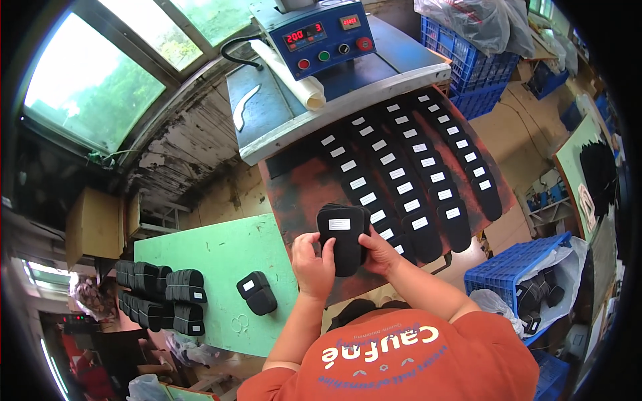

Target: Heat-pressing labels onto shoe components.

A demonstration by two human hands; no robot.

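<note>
So from where I'm watching, off to the left of the grip there are bundles of black pads [160, 294] stacked on the green bench [221, 254], and one loose pair [257, 293] sits nearer, just down-left of my left hand [313, 266].

Both hands are on the same stack of black insoles [343, 237]. The left hand is clenched around its lower left edge, thumb on the front face, and the right hand [378, 255] is grasping the lower right edge. The stack is upright between them, lifted off the red board [301, 187].

My worry: it's a thick stack pinched only at the bottom, so I reckon the top pieces could fan out or slide off if either grip loosens.

Just beyond and to the right of the grip are rows of insoles [414, 174] laid out with white labels up. A dropped piece would likely land there and knock those neat rows crooked.
</note>
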